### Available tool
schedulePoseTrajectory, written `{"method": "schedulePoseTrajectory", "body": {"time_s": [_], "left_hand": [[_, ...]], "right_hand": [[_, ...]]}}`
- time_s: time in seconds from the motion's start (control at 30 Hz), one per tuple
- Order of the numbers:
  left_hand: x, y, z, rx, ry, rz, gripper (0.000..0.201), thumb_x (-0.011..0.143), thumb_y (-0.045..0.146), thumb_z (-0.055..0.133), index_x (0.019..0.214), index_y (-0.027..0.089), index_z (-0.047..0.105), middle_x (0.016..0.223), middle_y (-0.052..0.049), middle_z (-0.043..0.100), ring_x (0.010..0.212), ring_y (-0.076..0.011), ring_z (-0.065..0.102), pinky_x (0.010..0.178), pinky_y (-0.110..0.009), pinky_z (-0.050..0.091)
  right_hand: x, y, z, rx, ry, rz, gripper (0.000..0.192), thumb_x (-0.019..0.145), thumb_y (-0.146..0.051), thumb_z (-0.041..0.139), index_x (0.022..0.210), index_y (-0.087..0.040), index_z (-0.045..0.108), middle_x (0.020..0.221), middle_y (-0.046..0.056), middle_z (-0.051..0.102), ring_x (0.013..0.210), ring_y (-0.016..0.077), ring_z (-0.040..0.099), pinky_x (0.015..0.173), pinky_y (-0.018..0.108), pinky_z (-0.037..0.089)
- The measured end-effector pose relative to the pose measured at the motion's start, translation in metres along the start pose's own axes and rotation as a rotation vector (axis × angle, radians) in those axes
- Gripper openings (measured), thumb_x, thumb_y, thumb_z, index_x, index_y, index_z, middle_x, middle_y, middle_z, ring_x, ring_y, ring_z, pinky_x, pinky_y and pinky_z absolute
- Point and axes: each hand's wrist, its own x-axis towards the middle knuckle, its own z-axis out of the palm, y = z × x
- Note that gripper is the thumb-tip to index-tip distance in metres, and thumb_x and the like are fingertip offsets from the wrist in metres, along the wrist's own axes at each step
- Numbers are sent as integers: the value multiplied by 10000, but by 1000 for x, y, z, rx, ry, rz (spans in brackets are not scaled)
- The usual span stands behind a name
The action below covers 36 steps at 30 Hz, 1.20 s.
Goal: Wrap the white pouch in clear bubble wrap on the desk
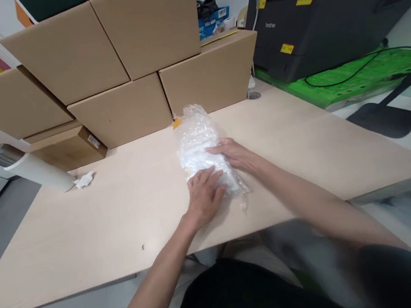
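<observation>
A package in clear bubble wrap (197, 137) lies on the pale wooden table in front of me, and what is inside looks white. Its loose plastic end sticks out toward me. My left hand (206, 194) rests on the near part of the wrap with its fingers stretched out and slightly apart. At the package's right edge, my right hand (236, 154) grips the wrap, thumb on top and the other fingers partly hidden at the side. A small orange piece (177, 122) shows at the far left corner of the package.
Stacked cardboard boxes (121, 114) line the table's (127, 203) back edge. A white bottle with a metal cap (39, 172) and a crumpled tissue (85, 180) are at left. A black Brother printer (280, 33) stands on a green surface (364, 74) at right.
</observation>
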Motion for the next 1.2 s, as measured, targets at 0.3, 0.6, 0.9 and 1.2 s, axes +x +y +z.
{"method": "schedulePoseTrajectory", "body": {"time_s": [0.3,0.6,0.9,1.2], "left_hand": [[32,-40,-102,-11,211,-107,532,960,601,391,1375,318,566,1570,-28,401,1518,-353,117,1190,-634,10],[1,-52,-88,-1200,73,-426,813,646,442,845,1365,277,502,1314,-96,610,1153,-301,620,931,-402,540],[51,-79,-27,-924,587,-741,689,761,444,754,1284,225,362,865,12,532,700,-138,601,681,-288,505],[66,-92,-9,-383,539,-634,442,900,417,574,1257,205,423,1102,-97,545,987,-223,603,907,-393,496]], "right_hand": [[-37,-19,24,-141,-325,-91,402,535,-270,920,866,-167,717,833,26,747,747,165,699,727,293,570],[-34,-12,48,-123,-99,-198,422,554,-415,893,808,-210,625,803,14,690,778,191,667,734,353,555],[27,21,28,-307,263,-359,520,614,-542,778,949,-229,532,920,16,626,851,184,599,760,316,493],[57,30,15,-755,431,-597,355,783,-432,641,1045,-224,522,1102,79,570,943,205,557,925,362,458]]}}
